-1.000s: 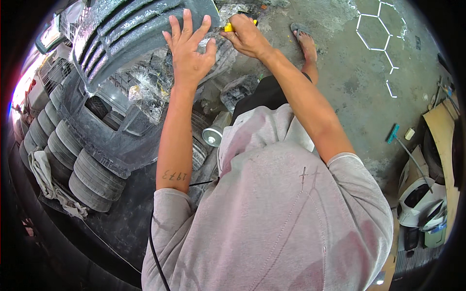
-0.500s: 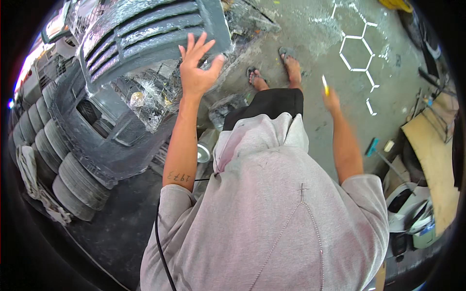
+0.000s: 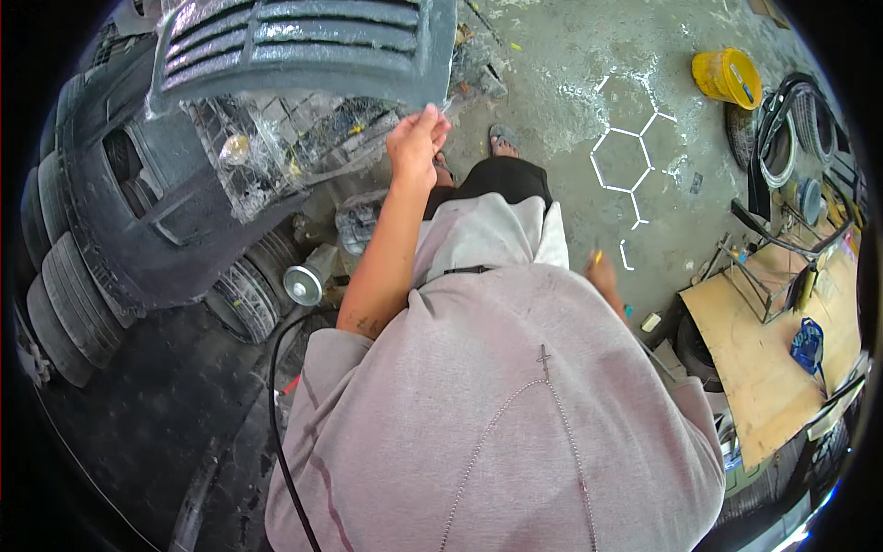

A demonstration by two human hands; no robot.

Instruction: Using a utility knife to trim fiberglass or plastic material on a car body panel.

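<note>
A grey louvred panel (image 3: 336, 83), glossy and wet-looking, fills the upper left. My left hand (image 3: 416, 149) is at its lower right corner, with thumb and fingers pinched together on the edge. The far side of that grip is hidden. Beside my right hip, my right hand (image 3: 602, 278) is blurred and partly behind my shirt. Its fingers are closed round a small yellow-handled cutter knife (image 3: 598, 257), of which only a short bit shows. Under the panel lies clear plastic wrap (image 3: 267, 152) over a dark piece.
A large dark bumper-like part (image 3: 110, 221) and stacked tyres (image 3: 74, 285) stand at left. A metal can (image 3: 305, 283) sits near my left side. Farther right are a yellow bucket (image 3: 717, 78), black hoses (image 3: 796, 120) and a plywood sheet (image 3: 750, 368). White lines (image 3: 616, 189) mark the concrete.
My left hand has gone from spread fingers over the panel to a pinch at its corner. My right hand with the cutter knife has drawn back toward my body. The view has shifted.
</note>
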